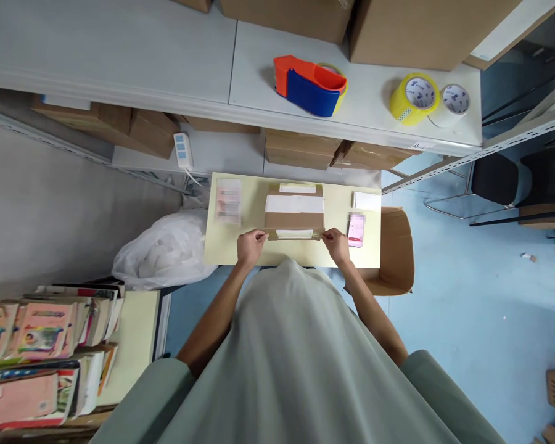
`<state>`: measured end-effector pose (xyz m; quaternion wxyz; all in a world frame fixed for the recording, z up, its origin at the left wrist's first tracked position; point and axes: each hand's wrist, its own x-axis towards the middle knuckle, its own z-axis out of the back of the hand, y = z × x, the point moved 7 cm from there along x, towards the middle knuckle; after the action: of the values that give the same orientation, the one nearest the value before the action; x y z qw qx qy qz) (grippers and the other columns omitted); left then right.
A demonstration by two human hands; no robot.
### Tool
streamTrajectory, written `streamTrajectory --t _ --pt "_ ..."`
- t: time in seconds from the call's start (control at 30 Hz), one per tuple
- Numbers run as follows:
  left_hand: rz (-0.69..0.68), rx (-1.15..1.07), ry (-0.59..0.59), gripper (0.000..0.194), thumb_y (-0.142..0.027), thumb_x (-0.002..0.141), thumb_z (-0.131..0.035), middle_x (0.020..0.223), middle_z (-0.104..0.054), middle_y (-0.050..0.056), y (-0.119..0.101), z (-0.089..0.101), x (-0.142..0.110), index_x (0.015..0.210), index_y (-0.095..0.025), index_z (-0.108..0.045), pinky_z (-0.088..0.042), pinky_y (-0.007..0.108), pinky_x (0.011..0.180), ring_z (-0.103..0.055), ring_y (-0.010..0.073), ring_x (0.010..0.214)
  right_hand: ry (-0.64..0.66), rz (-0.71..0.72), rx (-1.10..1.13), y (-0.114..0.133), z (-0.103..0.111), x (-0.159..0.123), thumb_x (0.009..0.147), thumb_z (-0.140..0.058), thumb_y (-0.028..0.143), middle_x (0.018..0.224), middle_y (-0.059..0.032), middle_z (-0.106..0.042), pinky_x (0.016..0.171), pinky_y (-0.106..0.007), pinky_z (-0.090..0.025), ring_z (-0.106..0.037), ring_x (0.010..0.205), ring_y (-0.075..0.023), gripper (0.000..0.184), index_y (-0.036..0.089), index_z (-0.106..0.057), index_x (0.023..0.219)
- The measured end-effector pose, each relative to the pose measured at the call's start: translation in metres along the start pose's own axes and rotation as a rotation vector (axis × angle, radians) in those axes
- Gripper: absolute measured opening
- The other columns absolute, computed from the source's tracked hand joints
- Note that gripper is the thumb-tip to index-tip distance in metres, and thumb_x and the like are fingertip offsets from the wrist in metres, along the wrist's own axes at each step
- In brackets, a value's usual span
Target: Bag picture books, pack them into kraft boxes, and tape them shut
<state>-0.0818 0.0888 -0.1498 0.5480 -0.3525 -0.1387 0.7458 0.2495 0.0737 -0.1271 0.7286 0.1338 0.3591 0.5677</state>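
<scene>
Brown rectangular cardboard box [294, 220] with white strips lies on the pale yellow tabletop [253, 198]. Your left hand [251, 248] and right hand [337, 246] pinch its near corners, grip nearly closed; exact contact is too small to make out. Expect stiff walls and, probably, low weight; support both ends. Contents and underside are hidden.

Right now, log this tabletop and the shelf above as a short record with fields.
Left grip: at near left corner of the cardboard box
Right grip: at its near right corner
Box support: pale yellow table
Left of box: printed sheet
Right of box: phone, pink screen
Upper shelf: tape dispenser, yellow tape roll, white tape roll
</scene>
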Motion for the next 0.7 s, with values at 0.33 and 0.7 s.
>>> streamTrajectory --t 0.33,0.7 --pt "0.055 0.046 0.114 0.033 -0.011 0.09 -0.066 0.113 -0.088 0.009 0.045 -0.025 0.007 0.114 -0.022 -0.086 -0.061 0.039 0.107 -0.082 0.0306 0.113 0.06 -0.059 0.038 -0.051 -0.028 0.018 0.102 -0.061 0.019 0.108 -0.0093 -0.086 0.092 -0.037 -0.063 -0.082 0.097 -0.0258 0.023 0.024 -0.083 0.098" --pt "0.076 -0.419 0.024 0.056 -0.016 0.083 -0.069 0.122 -0.084 0.014 0.022 -0.027 0.067 0.139 -0.015 -0.072 -0.062 0.045 0.109 -0.079 0.0287 0.118 -0.02 -0.059 0.409 -0.029 -0.015 0.062 0.1 -0.069 0.059 0.127 -0.0186 -0.084 0.107 -0.05 -0.064 -0.081 0.121 -0.0323 0.049 0.019 -0.075 0.129"
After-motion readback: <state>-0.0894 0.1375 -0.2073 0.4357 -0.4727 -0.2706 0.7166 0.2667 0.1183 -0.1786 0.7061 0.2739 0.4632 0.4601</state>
